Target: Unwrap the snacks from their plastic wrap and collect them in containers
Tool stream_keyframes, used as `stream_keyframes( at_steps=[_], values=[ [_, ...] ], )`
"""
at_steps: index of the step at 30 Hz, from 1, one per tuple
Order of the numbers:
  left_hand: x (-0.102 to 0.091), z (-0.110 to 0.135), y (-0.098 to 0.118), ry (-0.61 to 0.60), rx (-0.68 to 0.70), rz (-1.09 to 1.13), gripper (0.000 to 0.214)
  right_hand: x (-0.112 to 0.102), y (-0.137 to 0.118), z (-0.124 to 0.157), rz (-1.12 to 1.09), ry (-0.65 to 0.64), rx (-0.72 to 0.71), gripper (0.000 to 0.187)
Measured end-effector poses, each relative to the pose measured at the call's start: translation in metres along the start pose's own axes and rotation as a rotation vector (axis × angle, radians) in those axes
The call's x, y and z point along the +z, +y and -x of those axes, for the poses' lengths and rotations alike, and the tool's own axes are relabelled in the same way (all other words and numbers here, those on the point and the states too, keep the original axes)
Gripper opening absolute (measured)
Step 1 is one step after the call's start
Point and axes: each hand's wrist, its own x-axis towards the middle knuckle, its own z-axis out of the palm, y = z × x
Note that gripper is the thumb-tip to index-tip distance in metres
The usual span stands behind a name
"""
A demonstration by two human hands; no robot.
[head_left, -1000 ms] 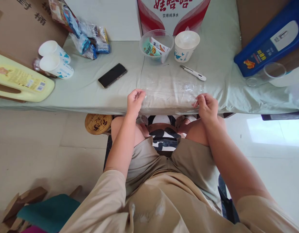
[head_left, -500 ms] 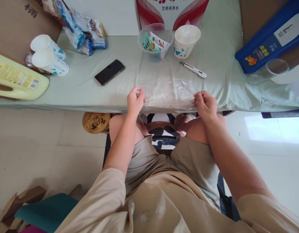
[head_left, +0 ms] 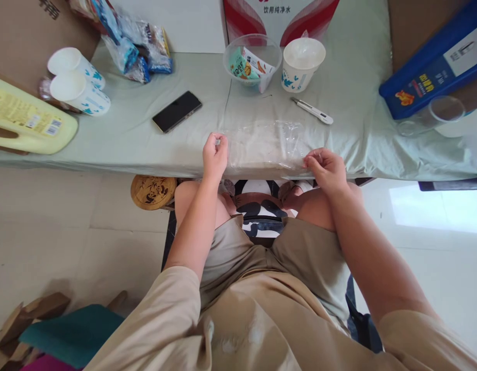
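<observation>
A clear plastic bag or sheet point(head_left: 261, 147) lies flat near the front edge of the table, hard to see against the cloth. My left hand point(head_left: 215, 153) pinches its left side, fingers curled together. At its lower right corner, my right hand point(head_left: 325, 167) grips the plastic between thumb and fingertips. Beyond the plastic, a white utility knife point(head_left: 312, 111) rests on the cloth to the right. A black phone point(head_left: 177, 112) lies to the left of it all. Farther back stand a clear plastic bowl point(head_left: 274, 51) with small packets inside and a paper cup point(head_left: 300, 72) holding clear plastic.
Two paper cups point(head_left: 81, 95) and a yellow jug point(head_left: 33, 121) are at the left. Snack packets point(head_left: 145, 46) lie at the back. A blue bottle point(head_left: 424, 72) and a clear cup point(head_left: 441, 113) lie at the right. A wooden stool point(head_left: 153, 192) stands below the table.
My left hand has risen slightly away from the table edge. The fingers of my right hand have shifted a little at the plastic's corner. The camera view has moved slightly.
</observation>
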Motion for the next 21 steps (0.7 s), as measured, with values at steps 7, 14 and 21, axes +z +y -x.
stream_keyframes(
  at_steps=[7, 14, 21],
  values=[
    [-0.003, 0.009, 0.005, -0.228, 0.015, -0.001, 0.029, -0.001, 0.011, -0.004, -0.151, 0.154, 0.031, 0.038],
    [0.002, 0.014, 0.013, -0.271, 0.098, -0.058, 0.038, -0.004, 0.023, -0.007, -0.172, 0.210, 0.068, 0.042],
    [0.000, 0.011, 0.010, -0.137, 0.052, -0.056, 0.034, -0.001, 0.023, -0.003, -0.138, 0.100, -0.026, 0.047]
  ],
)
